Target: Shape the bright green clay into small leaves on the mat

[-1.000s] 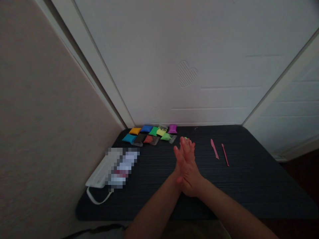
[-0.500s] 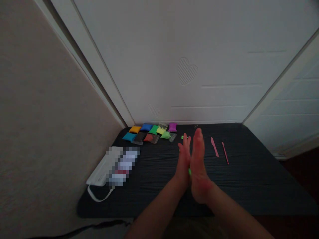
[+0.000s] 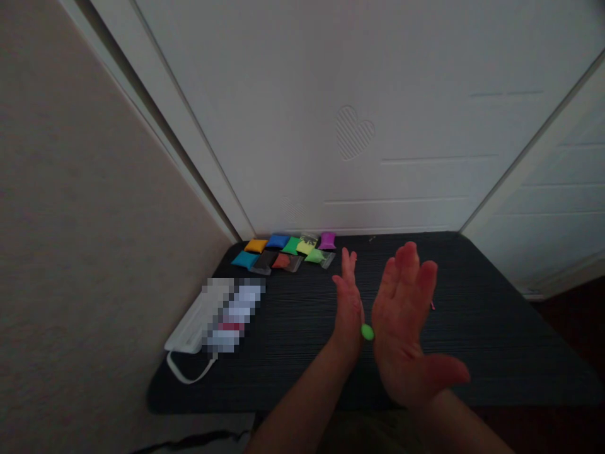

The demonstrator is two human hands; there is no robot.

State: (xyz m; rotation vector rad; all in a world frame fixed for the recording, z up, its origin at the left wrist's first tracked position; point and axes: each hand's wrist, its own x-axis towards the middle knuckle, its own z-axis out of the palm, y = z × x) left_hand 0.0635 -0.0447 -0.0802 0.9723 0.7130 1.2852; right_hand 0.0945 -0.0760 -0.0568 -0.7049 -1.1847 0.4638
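Note:
A small, smooth light-green ball of modelling clay (image 3: pixel 367 331) sits between my palms, near the heels of the hands. It lies against the palm of my left hand (image 3: pixel 349 309), whose fingers are stretched upward. My right hand (image 3: pixel 404 321) is just right of the ball, fingers extended and thumb spread out to the right, with its palm turned partly towards me. Whether the right palm touches the ball I cannot tell. Behind the right hand, only the tip of a pink stick tool (image 3: pixel 432 305) shows.
Several colourful clay packets, among them a purple one (image 3: pixel 327 241) and an orange one (image 3: pixel 256 246), line the back left of the dark table (image 3: pixel 293 359). A white face mask (image 3: pixel 196 321) lies at the left beside a blurred-out item (image 3: pixel 236 315). A white panelled door (image 3: pixel 283 126) rises behind.
My palms, pressed together before, have come apart. The right hand has moved right and turned its palm and thumb outward, so the green ball shows more and the pink tools are mostly covered.

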